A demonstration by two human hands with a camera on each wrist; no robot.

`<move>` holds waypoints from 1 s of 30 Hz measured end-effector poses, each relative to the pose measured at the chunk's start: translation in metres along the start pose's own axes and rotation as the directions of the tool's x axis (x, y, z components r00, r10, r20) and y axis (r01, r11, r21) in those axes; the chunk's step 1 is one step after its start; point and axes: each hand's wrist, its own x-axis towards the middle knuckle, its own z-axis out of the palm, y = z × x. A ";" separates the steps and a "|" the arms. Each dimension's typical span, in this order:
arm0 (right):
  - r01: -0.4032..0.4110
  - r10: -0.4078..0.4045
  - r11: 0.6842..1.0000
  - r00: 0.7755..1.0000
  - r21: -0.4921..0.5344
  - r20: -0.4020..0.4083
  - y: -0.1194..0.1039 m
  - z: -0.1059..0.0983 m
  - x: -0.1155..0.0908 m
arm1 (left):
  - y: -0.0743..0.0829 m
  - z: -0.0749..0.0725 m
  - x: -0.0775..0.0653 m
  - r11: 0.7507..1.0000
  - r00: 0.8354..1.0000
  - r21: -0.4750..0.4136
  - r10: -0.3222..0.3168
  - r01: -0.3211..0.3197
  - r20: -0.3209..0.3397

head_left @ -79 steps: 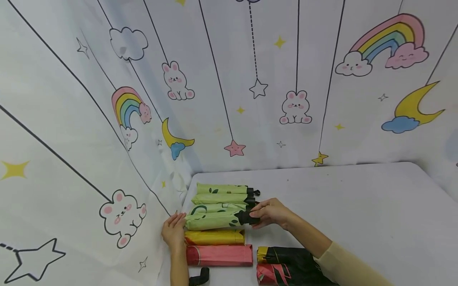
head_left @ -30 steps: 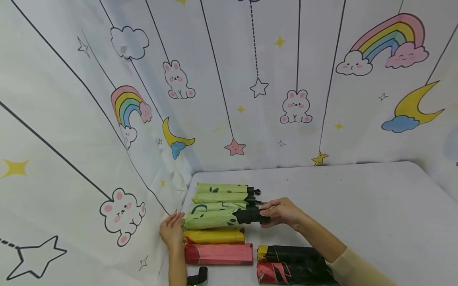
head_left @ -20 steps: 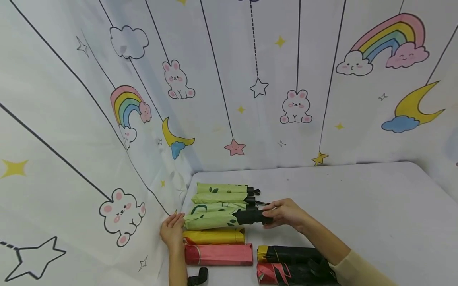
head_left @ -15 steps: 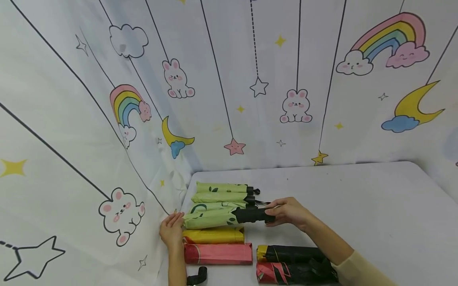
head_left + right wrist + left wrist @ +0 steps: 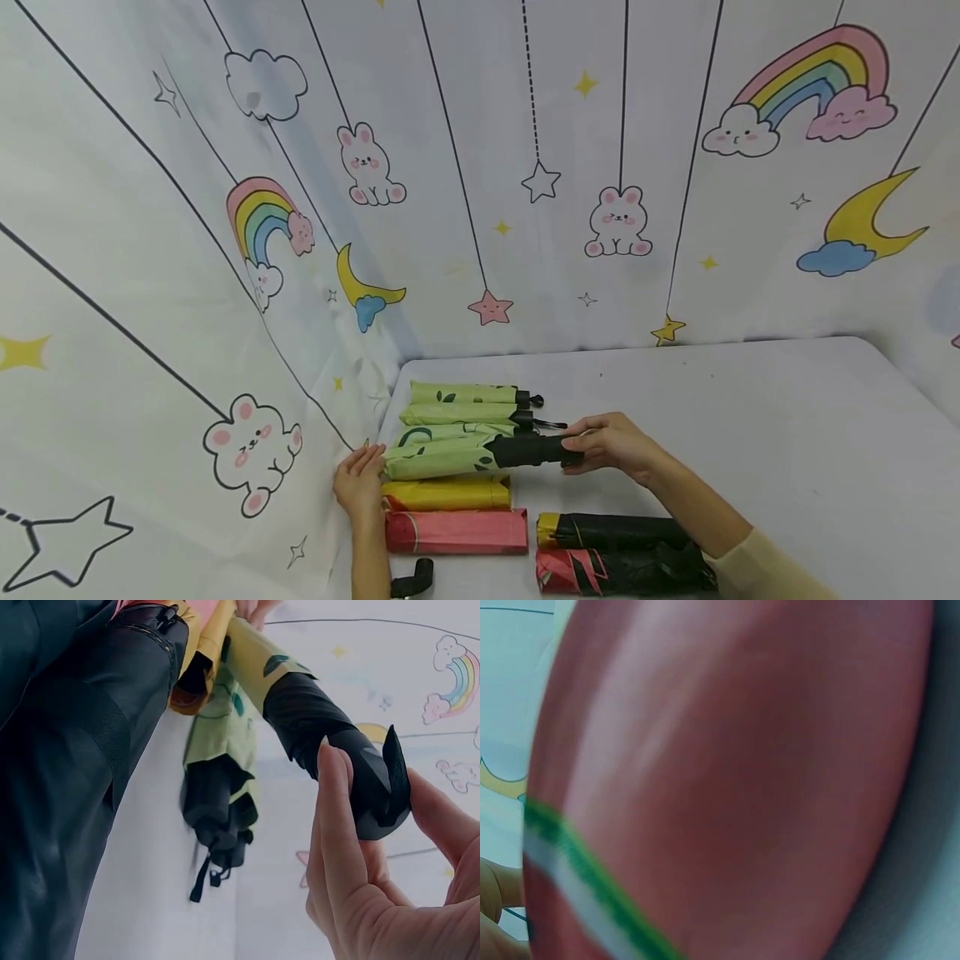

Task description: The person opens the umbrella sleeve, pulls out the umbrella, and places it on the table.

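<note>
My right hand [image 5: 611, 447] grips the end of a black folded umbrella [image 5: 528, 451], which sticks partly out of a light green umbrella sleeve [image 5: 442, 460] with dark leaf prints. In the right wrist view, thumb and fingers lie around the umbrella's black end [image 5: 367, 787]. My left hand [image 5: 360, 482] pinches the sleeve's far left end. Behind it lie several more green-sleeved umbrellas [image 5: 461, 414], their black ends pointing right. A yellow sleeve [image 5: 450, 493] and a pink-red sleeve [image 5: 456, 532] lie just in front, flat-looking. The pink-red sleeve [image 5: 727, 765] fills most of the left wrist view.
Two dark folded umbrellas, one with a yellow end [image 5: 550, 531] and one with a red end [image 5: 558, 572], lie front right under my right forearm. A black hooked handle [image 5: 416, 577] shows beside my left forearm. White printed curtains border the white table [image 5: 780, 433] behind and left.
My right hand has moved steadily to the right, drawing more of the black umbrella out of the green sleeve. My left hand has stayed at the sleeve's left end.
</note>
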 end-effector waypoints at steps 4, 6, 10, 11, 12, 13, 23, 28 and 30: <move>0.000 0.000 1.000 1.000 0.004 -0.001 -0.002 0.001 -0.003 | 0.000 0.000 -0.001 1.000 1.000 -0.002 0.009 -0.009 -0.004; -0.002 0.002 1.000 1.000 0.003 -0.004 -0.003 0.001 -0.004 | 0.000 -0.001 -0.001 1.000 1.000 -0.001 0.007 -0.007 -0.003; -0.002 0.002 1.000 1.000 0.000 -0.003 -0.002 -0.001 -0.006 | -0.001 -0.002 0.001 1.000 1.000 0.000 -0.002 0.002 0.003; -0.002 0.002 1.000 1.000 0.000 -0.004 -0.002 -0.001 -0.006 | -0.001 -0.002 0.001 1.000 1.000 -0.001 -0.004 0.004 0.004; -0.003 0.003 1.000 1.000 0.000 -0.004 -0.001 -0.002 -0.007 | -0.001 -0.002 0.002 1.000 1.000 -0.002 -0.005 0.005 0.006; 0.000 0.000 1.000 1.000 -0.003 -0.001 0.000 -0.003 -0.007 | -0.001 -0.002 0.002 1.000 1.000 -0.003 -0.006 0.006 0.008; 0.009 -0.009 1.000 1.000 -0.004 0.013 0.002 -0.009 -0.012 | 0.001 -0.001 0.000 1.000 1.000 -0.015 -0.011 0.011 0.005; 0.018 -0.018 1.000 1.000 -0.005 0.018 0.000 -0.011 -0.015 | 0.002 0.000 0.000 1.000 1.000 -0.018 -0.004 0.004 -0.003; 0.023 -0.022 1.000 1.000 -0.011 0.014 -0.001 -0.012 -0.017 | 0.002 0.000 -0.001 1.000 1.000 -0.017 0.005 -0.005 -0.007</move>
